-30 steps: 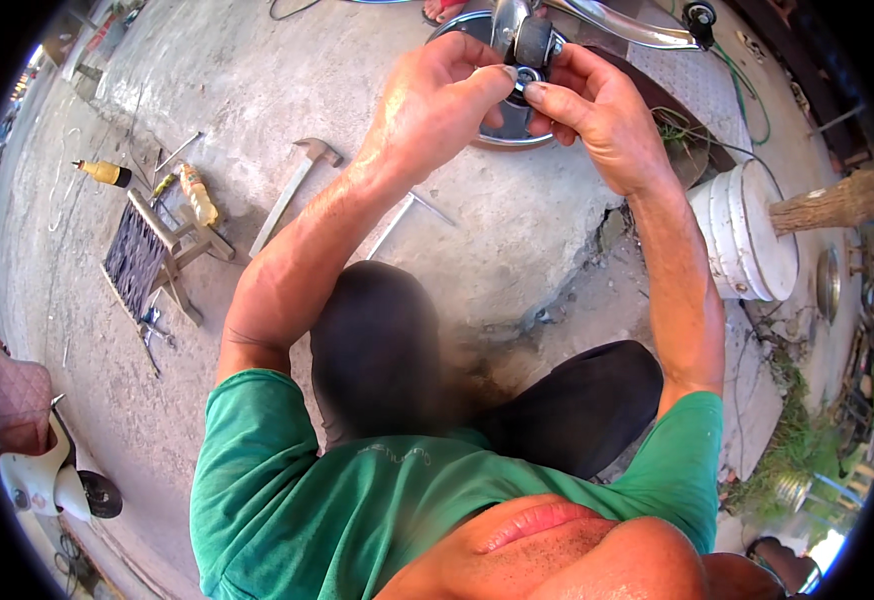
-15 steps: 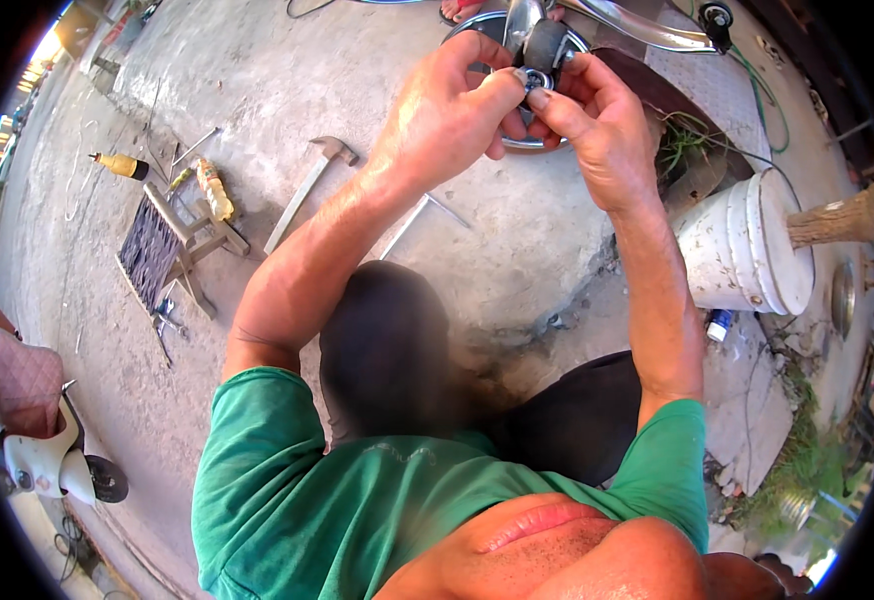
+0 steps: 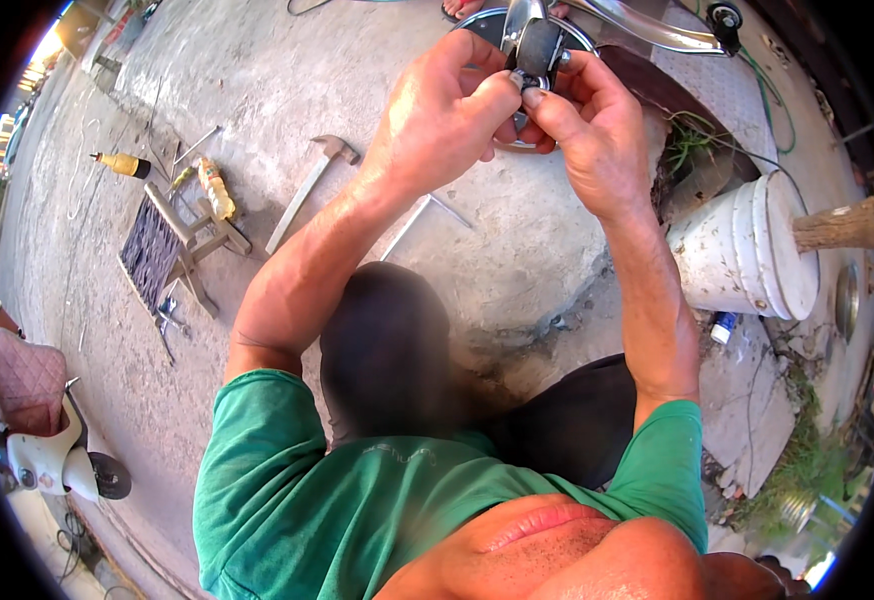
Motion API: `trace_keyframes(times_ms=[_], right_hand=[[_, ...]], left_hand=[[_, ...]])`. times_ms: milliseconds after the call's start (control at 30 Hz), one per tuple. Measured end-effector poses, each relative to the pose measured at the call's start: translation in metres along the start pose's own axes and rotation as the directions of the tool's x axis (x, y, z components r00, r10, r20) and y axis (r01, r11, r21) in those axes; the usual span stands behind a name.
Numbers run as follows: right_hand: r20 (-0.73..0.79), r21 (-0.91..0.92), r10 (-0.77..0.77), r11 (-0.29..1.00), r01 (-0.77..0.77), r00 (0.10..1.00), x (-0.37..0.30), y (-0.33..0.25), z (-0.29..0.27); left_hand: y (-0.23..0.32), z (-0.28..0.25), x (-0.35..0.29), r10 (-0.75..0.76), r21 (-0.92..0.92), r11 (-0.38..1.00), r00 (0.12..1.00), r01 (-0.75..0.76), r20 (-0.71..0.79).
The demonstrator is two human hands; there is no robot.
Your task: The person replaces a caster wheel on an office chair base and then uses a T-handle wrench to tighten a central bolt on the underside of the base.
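Both hands meet at the top of the view, closed around a small round metal-and-black part (image 3: 532,83). My left hand (image 3: 437,110) presses its thumb on the part from the left. From the right, my right hand (image 3: 602,135) does the same, thumb against its near edge, fingers curled behind. Just beyond the thumbs is a dark caster wheel (image 3: 540,45) under a curved chrome leg (image 3: 525,12). A shiny round rim (image 3: 585,38) shows behind it. The fingers partly hide the small part, so its exact kind is unclear.
A claw hammer (image 3: 309,185) lies left of my left forearm, beside a low folding stool (image 3: 172,240) and a yellow bottle (image 3: 122,164). At right stand a white bucket (image 3: 742,245) and a wooden post (image 3: 847,220). Another person's foot (image 3: 462,8) shows at the top.
The dark wheel and chrome leg have shifted slightly and the wheel now appears turned more edge-on. Both hands keep their pinch on the small part, with the fingers slightly readjusted.
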State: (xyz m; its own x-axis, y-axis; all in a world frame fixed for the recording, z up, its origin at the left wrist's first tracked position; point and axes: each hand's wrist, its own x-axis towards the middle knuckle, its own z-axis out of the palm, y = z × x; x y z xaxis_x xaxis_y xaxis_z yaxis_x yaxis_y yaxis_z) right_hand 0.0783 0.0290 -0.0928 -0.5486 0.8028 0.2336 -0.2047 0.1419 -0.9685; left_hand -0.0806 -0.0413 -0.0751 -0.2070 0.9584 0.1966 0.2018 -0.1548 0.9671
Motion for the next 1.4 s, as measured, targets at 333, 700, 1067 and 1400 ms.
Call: trace_keyframes(times_ms=[333,700,1067,1400], right_hand=[[-0.098,-0.015,0.030,0.999,-0.032,0.995,-0.002,0.001,0.010],[-0.018,0.047,-0.060,0.997,0.061,0.998,-0.002,0.011,0.003],[-0.073,0.043,-0.062,0.997,0.065,0.995,-0.002,0.016,0.012],[-0.120,0.039,-0.197,0.978,0.203,0.973,-0.002,0.023,0.020]], left_hand=[[0.004,0.000,0.000,-0.017,0.066,0.998,0.999,0.020,-0.033],[-0.010,-0.004,0.006,0.086,0.125,0.989,0.993,-0.076,-0.081],[-0.012,-0.006,0.008,-0.007,-0.005,1.000,0.996,0.008,0.091],[-0.026,0.002,0.015,0.131,-0.191,0.975,0.987,-0.111,0.097]])
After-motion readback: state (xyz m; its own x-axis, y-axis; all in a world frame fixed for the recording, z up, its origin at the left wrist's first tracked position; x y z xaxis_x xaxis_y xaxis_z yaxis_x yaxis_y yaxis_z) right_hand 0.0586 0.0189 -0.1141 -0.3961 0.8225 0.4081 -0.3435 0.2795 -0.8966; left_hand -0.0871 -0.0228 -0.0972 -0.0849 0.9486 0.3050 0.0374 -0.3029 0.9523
